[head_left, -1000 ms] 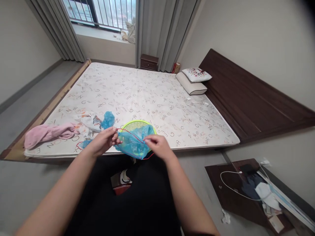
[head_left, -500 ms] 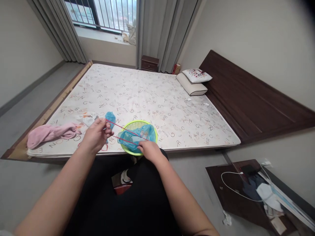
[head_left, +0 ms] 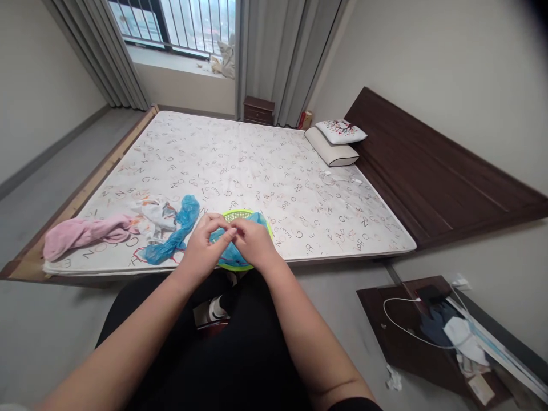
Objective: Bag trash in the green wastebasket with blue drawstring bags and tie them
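Observation:
My left hand (head_left: 204,246) and my right hand (head_left: 255,243) meet above the basket, fingertips pinched together. The red drawstring seen stretched between them a moment ago is now hidden by the fingers. Beneath and behind the hands, a blue plastic bag (head_left: 233,256) lines the yellow-green mesh basket (head_left: 238,215), which stands at the near edge of the mattress. Left of my left hand lies another crumpled blue plastic bag (head_left: 173,240), with red string beside it.
White cloth (head_left: 154,217) and a pink cloth (head_left: 88,229) lie to the left on the patterned mattress (head_left: 240,154). Pillows (head_left: 338,140) rest by the dark headboard (head_left: 411,177). A low dark table (head_left: 394,319) with a cable and several items stands at the right.
My hands have come together from apart, the left moving right, and the stretched red drawstring no longer shows. More of the loose blue bag and white cloth is uncovered.

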Demonstrator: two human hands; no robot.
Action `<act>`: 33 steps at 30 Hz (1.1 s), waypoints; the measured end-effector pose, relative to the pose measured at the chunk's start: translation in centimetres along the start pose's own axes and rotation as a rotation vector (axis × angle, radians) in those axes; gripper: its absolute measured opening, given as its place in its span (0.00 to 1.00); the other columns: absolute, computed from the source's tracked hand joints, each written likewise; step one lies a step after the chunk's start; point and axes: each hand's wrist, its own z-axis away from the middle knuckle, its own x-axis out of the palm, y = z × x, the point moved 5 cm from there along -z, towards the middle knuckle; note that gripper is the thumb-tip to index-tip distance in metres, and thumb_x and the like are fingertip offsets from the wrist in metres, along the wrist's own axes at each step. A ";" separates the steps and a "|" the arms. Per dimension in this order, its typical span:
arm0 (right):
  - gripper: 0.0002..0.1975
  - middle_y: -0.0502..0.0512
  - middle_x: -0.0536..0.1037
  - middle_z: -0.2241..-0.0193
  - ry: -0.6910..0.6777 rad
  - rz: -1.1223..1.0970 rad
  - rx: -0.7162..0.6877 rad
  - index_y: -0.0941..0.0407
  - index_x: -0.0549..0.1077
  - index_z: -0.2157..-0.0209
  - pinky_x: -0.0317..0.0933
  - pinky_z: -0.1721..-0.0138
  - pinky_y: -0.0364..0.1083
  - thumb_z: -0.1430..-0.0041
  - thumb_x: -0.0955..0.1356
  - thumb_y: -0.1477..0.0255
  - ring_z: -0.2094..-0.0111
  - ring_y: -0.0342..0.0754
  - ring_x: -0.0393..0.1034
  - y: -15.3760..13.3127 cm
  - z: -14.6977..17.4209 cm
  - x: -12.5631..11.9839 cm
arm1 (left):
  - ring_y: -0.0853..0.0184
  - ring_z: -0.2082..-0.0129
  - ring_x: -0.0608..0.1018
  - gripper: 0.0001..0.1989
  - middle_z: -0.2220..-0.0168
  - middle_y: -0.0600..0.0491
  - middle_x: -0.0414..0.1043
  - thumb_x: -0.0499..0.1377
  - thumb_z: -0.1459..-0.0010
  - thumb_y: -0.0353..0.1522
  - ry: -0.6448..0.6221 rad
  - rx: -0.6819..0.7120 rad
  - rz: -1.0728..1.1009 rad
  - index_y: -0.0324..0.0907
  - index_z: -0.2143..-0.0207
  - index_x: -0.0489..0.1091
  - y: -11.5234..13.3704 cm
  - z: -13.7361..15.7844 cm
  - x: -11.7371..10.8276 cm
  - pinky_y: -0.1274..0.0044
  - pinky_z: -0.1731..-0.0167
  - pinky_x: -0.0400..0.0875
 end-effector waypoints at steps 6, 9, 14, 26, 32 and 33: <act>0.18 0.48 0.75 0.73 0.112 -0.565 0.115 0.53 0.74 0.68 0.64 0.66 0.43 0.32 0.65 0.55 0.70 0.44 0.69 0.0 -0.3 -1.1 | 0.54 0.42 0.76 0.40 0.43 0.45 0.74 0.76 0.51 0.41 -0.116 -0.161 0.481 0.50 0.39 0.66 -2.4 -0.2 3.6 0.66 0.42 0.71; 0.21 0.42 0.63 0.83 0.104 -0.793 0.211 0.53 0.73 0.68 0.54 0.79 0.41 0.34 0.67 0.50 0.82 0.40 0.56 0.7 -0.2 -2.5 | 0.58 0.61 0.81 0.28 0.62 0.49 0.79 0.72 0.44 0.42 -0.293 -0.260 0.357 0.46 0.43 0.73 -4.5 0.1 4.9 0.68 0.54 0.75; 0.21 0.37 0.52 0.86 0.223 -0.914 0.289 0.54 0.71 0.70 0.41 0.83 0.38 0.39 0.72 0.50 0.85 0.36 0.43 2.7 0.1 -5.7 | 0.65 0.75 0.76 0.15 0.74 0.55 0.73 0.63 0.34 0.44 -0.342 -0.255 0.204 0.44 0.53 0.79 -5.4 0.9 4.2 0.71 0.65 0.72; 0.19 0.36 0.57 0.82 0.425 -1.116 0.406 0.52 0.64 0.64 0.46 0.82 0.37 0.48 0.77 0.62 0.83 0.35 0.46 4.6 0.0 -4.7 | 0.62 0.68 0.73 0.14 0.66 0.51 0.76 0.60 0.37 0.31 -0.283 -0.078 -0.049 0.48 0.53 0.83 -4.5 1.1 4.7 0.72 0.60 0.66; 0.14 0.38 0.61 0.82 0.387 -0.880 0.373 0.52 0.68 0.65 0.54 0.82 0.39 0.42 0.73 0.59 0.84 0.37 0.52 4.6 0.0 -3.0 | 0.63 0.74 0.70 0.13 0.74 0.52 0.74 0.69 0.42 0.42 -0.565 -0.095 -0.080 0.46 0.58 0.85 -4.5 1.7 7.2 0.74 0.69 0.60; 0.14 0.39 0.62 0.82 0.382 -0.844 0.371 0.52 0.69 0.66 0.56 0.82 0.39 0.40 0.72 0.59 0.84 0.37 0.53 4.7 0.0 -2.8 | 0.63 0.74 0.71 0.12 0.75 0.52 0.75 0.68 0.41 0.43 -0.633 -0.092 -0.077 0.46 0.61 0.85 -4.6 1.8 7.6 0.74 0.70 0.61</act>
